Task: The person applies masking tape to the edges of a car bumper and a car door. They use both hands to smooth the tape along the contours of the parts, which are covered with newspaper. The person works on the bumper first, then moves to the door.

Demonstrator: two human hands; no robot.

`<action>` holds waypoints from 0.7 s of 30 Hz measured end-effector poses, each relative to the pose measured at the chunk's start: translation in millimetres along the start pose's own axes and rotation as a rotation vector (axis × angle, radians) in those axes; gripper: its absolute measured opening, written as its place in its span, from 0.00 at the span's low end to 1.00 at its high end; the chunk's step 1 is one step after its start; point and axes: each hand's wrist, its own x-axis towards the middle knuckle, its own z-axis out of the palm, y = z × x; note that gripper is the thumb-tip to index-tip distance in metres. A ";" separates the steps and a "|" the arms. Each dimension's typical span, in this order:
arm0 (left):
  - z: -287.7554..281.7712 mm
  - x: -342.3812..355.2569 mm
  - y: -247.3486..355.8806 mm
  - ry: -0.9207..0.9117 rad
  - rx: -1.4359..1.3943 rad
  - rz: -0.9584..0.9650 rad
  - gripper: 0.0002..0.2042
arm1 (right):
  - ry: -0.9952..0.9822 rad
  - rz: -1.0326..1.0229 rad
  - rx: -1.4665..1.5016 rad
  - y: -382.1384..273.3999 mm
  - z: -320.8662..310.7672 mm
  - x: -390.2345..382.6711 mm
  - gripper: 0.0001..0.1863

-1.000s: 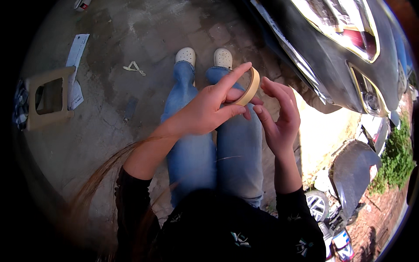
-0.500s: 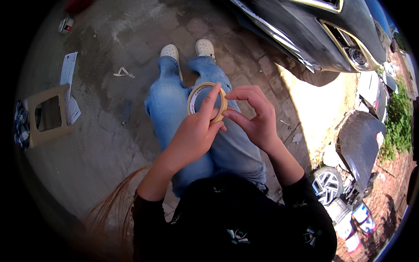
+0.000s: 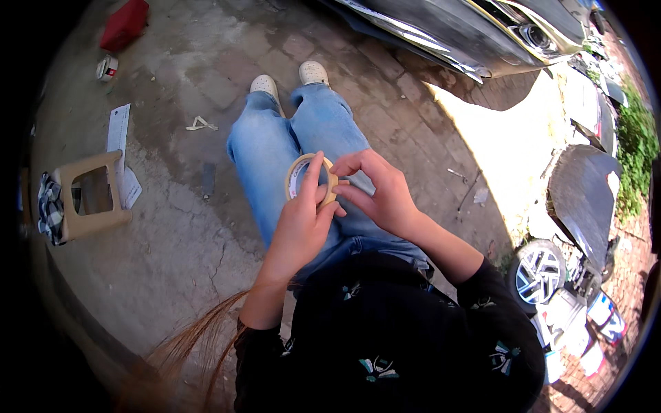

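Observation:
A roll of pale yellow masking tape (image 3: 332, 184) is held upright above my thighs, its open ring facing me. My left hand (image 3: 303, 224) is closed on the roll, index finger across its face and thumb by the lower edge. At the roll's right edge my right hand (image 3: 382, 193) pinches with thumb and index finger. A small bit of tape seems to show between those fingertips, though its free end is hard to make out. Below the roll are my legs in blue jeans (image 3: 258, 148).
A beige plastic stool (image 3: 93, 224) with checked cloth stands left, beside paper sheets (image 3: 118, 131). Farther off are a red object (image 3: 125, 26) and a small can (image 3: 107, 68). A dark car bumper (image 3: 441, 51) lies ahead right. A wheel (image 3: 537, 275) and buckets (image 3: 568, 320) stand right.
The view has shifted, bringing more of the red object and stool into sight. The roll and both hands sit lower in the picture. My right thumb and index finger are closer together at the roll's edge.

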 end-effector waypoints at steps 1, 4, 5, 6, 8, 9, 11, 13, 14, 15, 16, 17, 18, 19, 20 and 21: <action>1.7 -3.3 0.2 0.000 0.024 0.002 0.36 | -0.022 0.015 -0.001 -0.9 -1.4 -4.0 0.12; 4.4 -8.8 2.6 0.008 0.074 0.002 0.35 | -0.047 0.081 0.072 -3.6 -0.7 -13.4 0.13; 6.1 -10.0 5.2 0.016 0.073 0.003 0.35 | -0.049 0.108 0.108 -4.2 -0.5 -15.8 0.13; 6.4 -12.4 6.7 0.029 0.076 0.000 0.35 | -0.045 0.094 0.084 -4.9 -0.6 -16.4 0.13; 10.2 -12.9 3.5 0.040 0.034 0.043 0.35 | -0.034 0.070 0.034 -6.4 -5.0 -15.2 0.13; 11.9 -13.1 2.9 0.048 0.016 0.060 0.35 | -0.002 0.033 0.035 -8.3 -4.3 -14.0 0.13; 13.8 -14.5 6.7 0.059 -0.009 0.060 0.36 | 0.067 -0.038 0.041 -11.2 -2.1 -12.6 0.13; 15.0 -14.3 8.4 0.049 0.000 0.059 0.36 | 0.040 0.000 0.020 -8.1 -4.8 -19.3 0.15; 12.9 -16.5 12.2 0.029 -0.004 0.011 0.36 | 0.022 0.023 0.032 -8.5 -5.1 -21.7 0.15; 14.7 -15.8 12.1 0.033 -0.013 0.023 0.36 | 0.009 0.049 0.028 -7.2 -6.7 -24.1 0.15; 16.5 -15.2 12.0 0.037 -0.022 0.035 0.36 | 0.034 0.045 0.021 -5.7 -6.8 -25.6 0.15; 18.3 -14.4 11.5 0.040 -0.030 0.048 0.36 | 0.059 0.040 0.013 -4.2 -6.7 -27.0 0.15; 19.7 -13.7 10.1 0.051 -0.044 0.069 0.36 | 0.082 0.034 0.013 -3.7 -6.3 -27.0 0.14; 21.4 -12.5 6.8 0.060 -0.057 0.091 0.36 | 0.106 0.005 0.020 -5.1 -4.9 -24.9 0.14; 21.8 -11.5 5.2 0.069 -0.071 0.113 0.36 | 0.131 -0.024 0.026 -7.6 -2.5 -21.6 0.14; 21.4 -10.8 6.6 0.060 -0.046 0.107 0.36 | 0.157 -0.051 0.029 -9.0 -1.9 -20.0 0.14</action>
